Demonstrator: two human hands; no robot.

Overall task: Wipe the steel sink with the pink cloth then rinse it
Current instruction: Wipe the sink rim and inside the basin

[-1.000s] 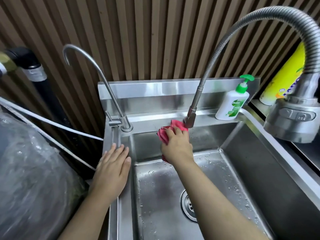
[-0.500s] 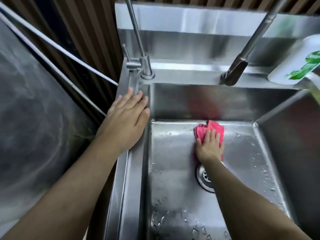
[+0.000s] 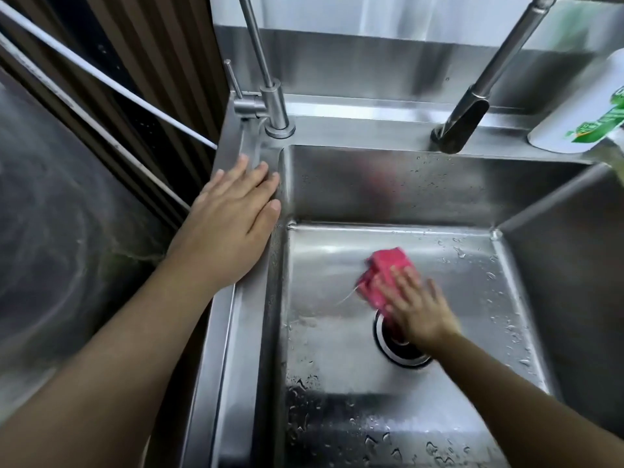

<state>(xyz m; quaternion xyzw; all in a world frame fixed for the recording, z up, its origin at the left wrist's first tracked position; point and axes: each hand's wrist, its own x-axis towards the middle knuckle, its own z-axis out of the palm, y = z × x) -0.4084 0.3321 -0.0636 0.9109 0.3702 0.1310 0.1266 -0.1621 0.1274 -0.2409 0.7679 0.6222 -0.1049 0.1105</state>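
The steel sink [image 3: 337,349] fills the middle of the view, its floor wet with droplets. A folded pink cloth [image 3: 381,271] lies on the sink floor just above the round drain [image 3: 398,349]. My right hand [image 3: 418,305] presses flat on the cloth with straight fingers and covers part of the drain. My left hand [image 3: 233,221] rests flat, fingers straight, on the sink's left rim below the thin tap.
A thin steel tap [image 3: 270,99] stands at the back left corner. The dark base of a hose faucet [image 3: 462,123] stands on the back ledge. A white and green soap bottle [image 3: 587,119] sits at the right. White cords [image 3: 101,79] run past slatted wall.
My right hand has slid the cloth on the sink floor from the back wall a little forward, toward the drain. One second ago it wiped the back ledge. The left hand stays on the rim.
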